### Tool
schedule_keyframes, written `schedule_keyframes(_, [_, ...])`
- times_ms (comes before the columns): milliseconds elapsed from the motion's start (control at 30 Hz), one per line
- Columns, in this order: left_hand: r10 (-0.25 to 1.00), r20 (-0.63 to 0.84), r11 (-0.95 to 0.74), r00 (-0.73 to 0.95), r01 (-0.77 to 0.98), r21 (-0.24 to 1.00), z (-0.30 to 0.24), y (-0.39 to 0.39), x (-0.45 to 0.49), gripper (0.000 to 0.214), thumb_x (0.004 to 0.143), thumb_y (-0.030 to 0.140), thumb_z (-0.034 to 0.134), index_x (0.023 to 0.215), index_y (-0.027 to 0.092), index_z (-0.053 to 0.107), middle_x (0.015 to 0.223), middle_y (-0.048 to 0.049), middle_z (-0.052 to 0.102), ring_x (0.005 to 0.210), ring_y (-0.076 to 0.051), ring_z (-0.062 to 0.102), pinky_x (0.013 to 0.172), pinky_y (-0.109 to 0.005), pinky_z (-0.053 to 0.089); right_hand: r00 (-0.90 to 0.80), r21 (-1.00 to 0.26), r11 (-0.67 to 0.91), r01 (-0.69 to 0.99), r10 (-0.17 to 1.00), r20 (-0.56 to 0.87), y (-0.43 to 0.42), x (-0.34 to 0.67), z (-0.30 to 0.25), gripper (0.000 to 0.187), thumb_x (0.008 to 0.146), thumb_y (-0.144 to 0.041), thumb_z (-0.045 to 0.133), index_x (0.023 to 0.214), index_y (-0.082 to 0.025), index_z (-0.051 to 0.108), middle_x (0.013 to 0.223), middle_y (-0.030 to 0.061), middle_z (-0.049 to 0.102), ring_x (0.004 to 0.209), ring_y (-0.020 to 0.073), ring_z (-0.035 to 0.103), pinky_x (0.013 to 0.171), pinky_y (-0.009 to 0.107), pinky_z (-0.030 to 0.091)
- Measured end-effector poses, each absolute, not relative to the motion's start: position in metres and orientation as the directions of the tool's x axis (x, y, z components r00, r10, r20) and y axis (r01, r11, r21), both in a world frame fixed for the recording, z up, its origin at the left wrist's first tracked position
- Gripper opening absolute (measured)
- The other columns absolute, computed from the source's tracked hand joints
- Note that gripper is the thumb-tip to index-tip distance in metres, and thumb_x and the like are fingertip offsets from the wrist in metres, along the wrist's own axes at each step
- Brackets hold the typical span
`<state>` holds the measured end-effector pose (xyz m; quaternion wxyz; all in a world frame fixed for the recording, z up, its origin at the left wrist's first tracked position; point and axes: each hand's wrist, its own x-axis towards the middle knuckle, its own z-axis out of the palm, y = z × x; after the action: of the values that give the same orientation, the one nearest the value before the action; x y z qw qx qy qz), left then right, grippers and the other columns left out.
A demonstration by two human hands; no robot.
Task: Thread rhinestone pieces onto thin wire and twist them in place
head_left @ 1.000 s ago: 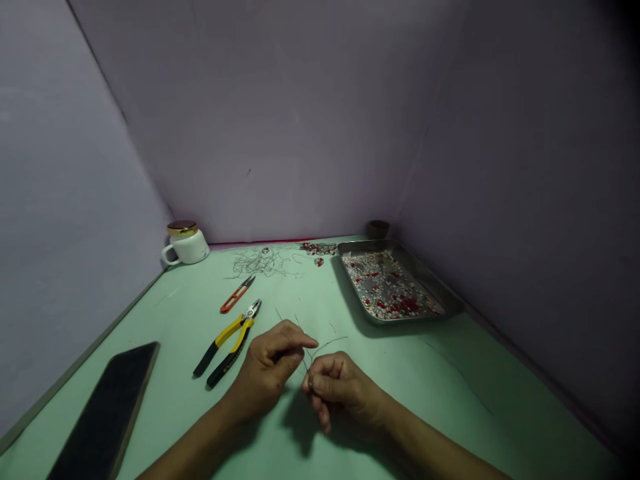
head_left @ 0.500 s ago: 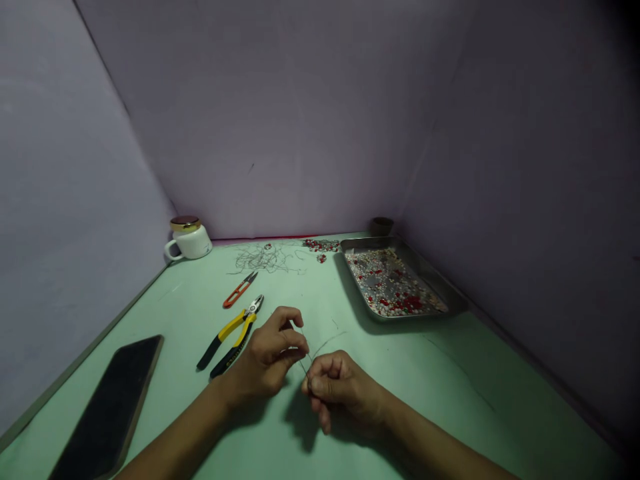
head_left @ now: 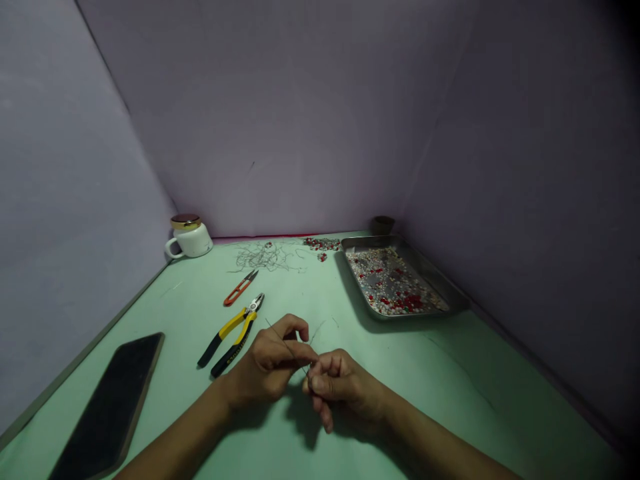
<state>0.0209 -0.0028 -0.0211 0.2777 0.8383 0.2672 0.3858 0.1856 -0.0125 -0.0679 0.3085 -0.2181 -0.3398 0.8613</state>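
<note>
Thin wire (head_left: 280,338) runs slantwise past the fingers of my left hand and into the pinch of my right. My right hand (head_left: 347,387) is closed, thumb against forefinger on the wire; whatever else sits in that pinch is too small to make out. Right beside it, my left hand (head_left: 277,357) has its fingers bent, the fingertips meeting the right hand's where the wire is. A fine strand shows faintly beyond both hands. Yellow-and-black pliers (head_left: 235,337) lie just left of my left hand, with orange thread snips (head_left: 241,288) behind them.
A metal tray (head_left: 360,287) of white and red beads stands at the right. Tangled wire (head_left: 263,256) and red beaded pieces (head_left: 321,245) lie at the back. A lidded white mug (head_left: 196,241) is back left, a phone (head_left: 113,403) front left, a dark cup (head_left: 383,225) back right.
My left hand has shifted slightly right and down, its fingertips now meeting my right hand's. The wire now slants across the left fingers. My right hand stays nearly still.
</note>
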Motion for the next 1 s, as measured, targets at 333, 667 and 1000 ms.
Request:
schedule_keyframes(333, [0.585, 0.712, -0.806, 0.389, 0.378, 0.456, -0.038, 0.003, 0.019, 0.019, 0.074, 0.004, 0.054, 0.084, 0.017, 0.065, 0.093, -0.0074, 0.053, 0.064, -0.011, 0.051, 0.054, -0.025, 0.044, -0.506, -0.780, -0.423, -0.461, 0.847, -0.160, -0.014, 0.181, -0.062, 0.030, 0.059, -0.035, 0.075, 0.065, -0.010, 0.060, 0.047, -0.0018, 0.057, 0.035, 0.0052, 0.047, 0.036, 0.017, 0.039])
schedule_keyframes(667, [0.656, 0.553, -0.707, 0.513, 0.675, 0.213, -0.026, -0.009, 0.027, 0.022, 0.074, 0.007, 0.044, 0.072, 0.016, 0.064, 0.056, -0.0007, 0.048, 0.049, -0.012, 0.045, 0.045, -0.024, 0.032, -0.175, -0.940, -0.144, -0.309, 0.980, -0.093, -0.012, 0.181, -0.055, 0.029, 0.063, -0.039, 0.070, 0.064, -0.013, 0.057, 0.047, -0.0010, 0.057, 0.043, 0.0093, 0.051, 0.046, 0.022, 0.040])
schedule_keyframes(1000, [0.743, 0.127, -0.651, 0.657, 0.667, 0.361, -0.002, -0.004, 0.021, 0.015, 0.068, 0.008, 0.048, 0.068, 0.016, 0.061, 0.077, -0.0029, 0.057, 0.066, -0.015, 0.054, 0.058, -0.025, 0.041, -0.328, -0.937, -0.179, -0.300, 0.942, -0.075, -0.018, 0.180, -0.054, 0.027, 0.064, -0.036, 0.069, 0.065, -0.012, 0.057, 0.048, -0.0006, 0.057, 0.042, 0.0088, 0.051, 0.046, 0.023, 0.040])
